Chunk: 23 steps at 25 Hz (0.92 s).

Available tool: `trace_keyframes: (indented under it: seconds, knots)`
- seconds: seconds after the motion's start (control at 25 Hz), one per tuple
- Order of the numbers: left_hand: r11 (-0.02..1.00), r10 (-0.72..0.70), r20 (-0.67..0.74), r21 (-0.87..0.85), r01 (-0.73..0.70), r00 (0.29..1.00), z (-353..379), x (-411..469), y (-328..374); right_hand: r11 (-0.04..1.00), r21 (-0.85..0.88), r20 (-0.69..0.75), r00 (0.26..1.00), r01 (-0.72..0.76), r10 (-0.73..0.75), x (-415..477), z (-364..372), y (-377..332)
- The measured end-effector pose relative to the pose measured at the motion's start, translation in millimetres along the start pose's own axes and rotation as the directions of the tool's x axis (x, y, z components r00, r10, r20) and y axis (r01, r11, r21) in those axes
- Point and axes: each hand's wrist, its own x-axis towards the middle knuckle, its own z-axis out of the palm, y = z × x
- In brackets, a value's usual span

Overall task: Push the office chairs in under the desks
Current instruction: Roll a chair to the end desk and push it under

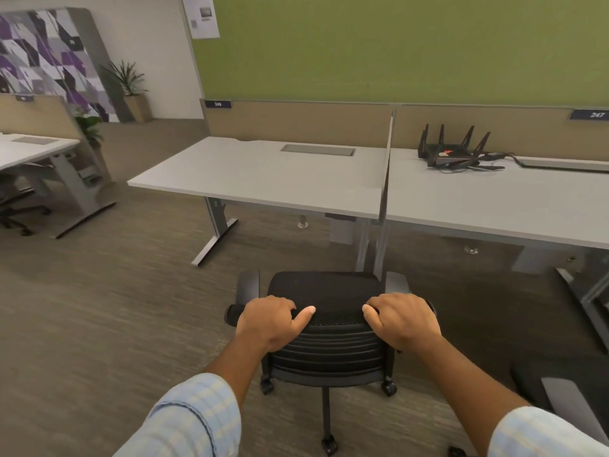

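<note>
a: green pinboard (395, 44) ran above the tan partition, and grey carpet (99, 324) covered the floor. what stood in front?

b: a pale grey desk (263, 173) labelled 248, its top bare apart from a cable flap (318, 150). a thin divider (386, 173) split it from the next desk (494, 206), which carried a black router (453, 150) with upright antennas.

a: and the chair?

b: the black office chair (326, 341) was out on the carpet, short of the desk edge and not yet under it, roughly in line with the divider. its backrest faced the person, armrests pointing toward the desk.

a: the hands?

b: both were closed over the backrest's top edge. the left hand (268, 323) gripped the left corner, thumb lying along the rim; the right hand (403, 319) gripped the right corner, fingers curled over.

a: anything else?

b: part of another chair (560, 400) showed at lower right, and a potted plant (131, 90) stood far left.
</note>
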Motion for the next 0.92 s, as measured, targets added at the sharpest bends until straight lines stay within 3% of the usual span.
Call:
trace_keyframes:
  seconds: [0.64, 0.92]
  knots:
    - [1.0, 0.006, 0.071, -0.008, -0.005, 0.997, -26.7, 195.6, -182.2, 0.999, 0.045, -0.094, 0.996, 0.002, 0.002, 257.4, 26.1, -54.7]
    - [0.995, 0.102, 0.007, -0.018, -0.102, 0.995, -22.9, 275.9, -263.4, 0.996, 0.091, -0.12, 0.993, 0.003, 0.008, 343.0, 46.4, -84.2]
